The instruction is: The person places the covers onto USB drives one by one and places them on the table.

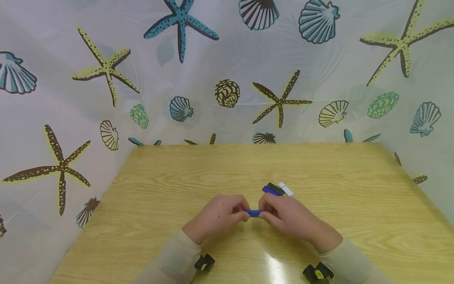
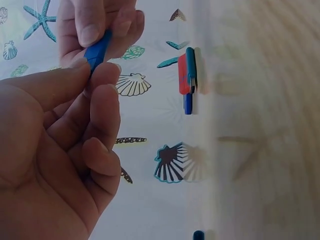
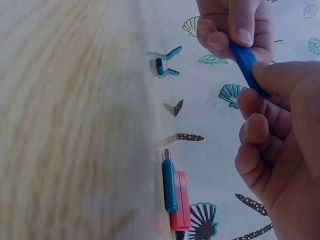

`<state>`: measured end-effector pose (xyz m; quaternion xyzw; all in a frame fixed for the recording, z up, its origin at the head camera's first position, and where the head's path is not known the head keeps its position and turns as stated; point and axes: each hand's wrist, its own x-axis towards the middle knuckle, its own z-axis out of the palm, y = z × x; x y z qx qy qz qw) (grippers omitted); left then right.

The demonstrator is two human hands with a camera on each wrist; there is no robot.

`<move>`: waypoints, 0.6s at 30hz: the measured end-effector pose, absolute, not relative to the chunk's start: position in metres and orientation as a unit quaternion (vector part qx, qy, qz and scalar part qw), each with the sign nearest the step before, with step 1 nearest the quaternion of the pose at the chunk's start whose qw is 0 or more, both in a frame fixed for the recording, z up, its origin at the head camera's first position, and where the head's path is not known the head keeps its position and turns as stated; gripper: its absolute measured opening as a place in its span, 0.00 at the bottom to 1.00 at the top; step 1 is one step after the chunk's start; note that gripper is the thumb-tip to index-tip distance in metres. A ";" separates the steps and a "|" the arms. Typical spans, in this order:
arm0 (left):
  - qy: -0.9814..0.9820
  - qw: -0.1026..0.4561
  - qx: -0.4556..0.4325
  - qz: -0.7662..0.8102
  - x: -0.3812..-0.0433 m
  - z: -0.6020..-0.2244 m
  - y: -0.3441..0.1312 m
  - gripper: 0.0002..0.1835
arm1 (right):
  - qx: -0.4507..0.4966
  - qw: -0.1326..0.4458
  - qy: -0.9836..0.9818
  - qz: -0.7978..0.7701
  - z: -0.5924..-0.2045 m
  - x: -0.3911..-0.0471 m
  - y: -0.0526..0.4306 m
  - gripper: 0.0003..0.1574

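In front of the person, both hands meet at a small blue USB stick point(image 1: 254, 213), held above the wooden table. The left hand point(image 1: 222, 215) pinches one end between thumb and forefinger. At the other end, the right hand point(image 1: 289, 217) grips it with thumb and curled forefinger. Both wrist views show the blue USB stick point(image 2: 100, 50) slanting between the two sets of fingertips, which hide its ends. The other fingers of the left hand point(image 2: 60, 135) are loosely curled. Just beyond the right hand lie a blue stick point(image 1: 271, 190), a black stick point(image 1: 276, 188) and a white stick point(image 1: 285, 189).
A teal stick with a metal plug point(image 3: 170, 185) lies against a red one point(image 3: 183, 200) in the right wrist view. The wooden table point(image 1: 170, 173) reaches back to a white curtain point(image 1: 205, 118) printed with starfish and shells, which also hangs at both sides.
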<state>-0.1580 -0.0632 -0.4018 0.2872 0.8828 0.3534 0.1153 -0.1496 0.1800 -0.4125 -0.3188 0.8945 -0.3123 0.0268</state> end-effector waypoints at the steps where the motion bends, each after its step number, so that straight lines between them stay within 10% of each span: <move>1: 0.883 0.116 0.286 0.353 -0.158 -0.402 -0.062 0.03 | -0.318 0.026 0.894 -0.313 -0.412 -0.149 0.180 0.06; 18: 0.889 0.080 0.300 0.336 -0.157 -0.409 -0.051 0.03 | -0.337 -0.013 0.892 -0.301 -0.407 -0.148 0.174 0.07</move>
